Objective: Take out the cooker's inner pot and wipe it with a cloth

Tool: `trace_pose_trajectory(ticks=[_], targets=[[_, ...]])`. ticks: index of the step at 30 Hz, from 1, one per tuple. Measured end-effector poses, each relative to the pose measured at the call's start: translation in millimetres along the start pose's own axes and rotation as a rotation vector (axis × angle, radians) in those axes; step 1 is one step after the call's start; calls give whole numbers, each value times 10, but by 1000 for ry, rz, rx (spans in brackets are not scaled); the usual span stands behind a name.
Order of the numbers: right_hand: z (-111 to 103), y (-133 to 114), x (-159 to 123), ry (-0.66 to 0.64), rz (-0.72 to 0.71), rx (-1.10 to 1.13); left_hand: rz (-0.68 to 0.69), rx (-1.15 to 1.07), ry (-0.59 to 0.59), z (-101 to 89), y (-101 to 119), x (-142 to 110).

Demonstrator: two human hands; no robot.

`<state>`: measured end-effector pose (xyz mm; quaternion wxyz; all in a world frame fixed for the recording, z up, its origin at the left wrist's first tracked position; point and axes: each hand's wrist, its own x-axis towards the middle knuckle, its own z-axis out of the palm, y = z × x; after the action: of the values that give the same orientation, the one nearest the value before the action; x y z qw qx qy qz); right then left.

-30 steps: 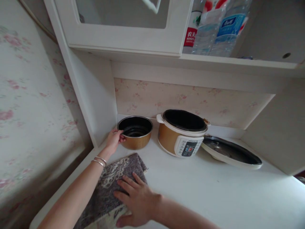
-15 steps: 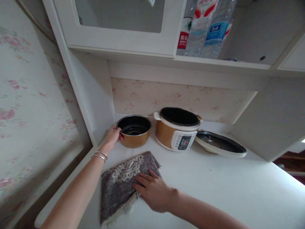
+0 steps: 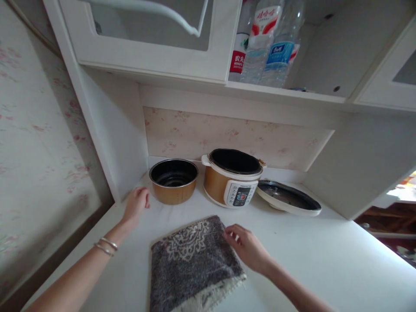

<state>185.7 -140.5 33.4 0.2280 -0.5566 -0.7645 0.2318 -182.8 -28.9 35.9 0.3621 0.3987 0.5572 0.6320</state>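
A grey patterned towel lies folded on the white counter in front of me. My right hand rests at its right edge, with the fingertips curled on the cloth. My left hand, with bangles on the wrist, hovers just left of the gold inner pot, fingers loosely curled and holding nothing. To the right of that pot stands the gold and white rice cooker, with no lid on it. Its lid lies upside down on the counter further right.
A white cabinet with a glass door hangs overhead. Beside it an open shelf holds several plastic bottles. Flowered wallpaper covers the wall on the left. A white side panel closes the nook on the right.
My left hand has let go of the inner pot's rim and drawn back to the left. The towel has slid to the right, and my right hand now sits at its right edge.
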Motion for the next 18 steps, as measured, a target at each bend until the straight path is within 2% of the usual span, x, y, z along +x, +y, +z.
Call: trace_pose_trajectory(ticks=[2, 4, 7, 12, 15, 18], targets=[[31, 215, 202, 45, 197, 69, 71, 215, -204, 8, 23, -281], [100, 363, 374, -61, 337, 184, 155, 406, -457, 75, 47, -554], [198, 400, 519, -245, 365, 292, 304, 551, -718, 236, 30, -846], [219, 244, 545, -297, 325, 419, 418, 753, -858, 466, -151, -983], [196, 200, 523, -240, 236, 579, 435, 787, -922, 539, -220, -983], [192, 191, 495, -144, 154, 669, 377, 757, -921, 569, -225, -960]])
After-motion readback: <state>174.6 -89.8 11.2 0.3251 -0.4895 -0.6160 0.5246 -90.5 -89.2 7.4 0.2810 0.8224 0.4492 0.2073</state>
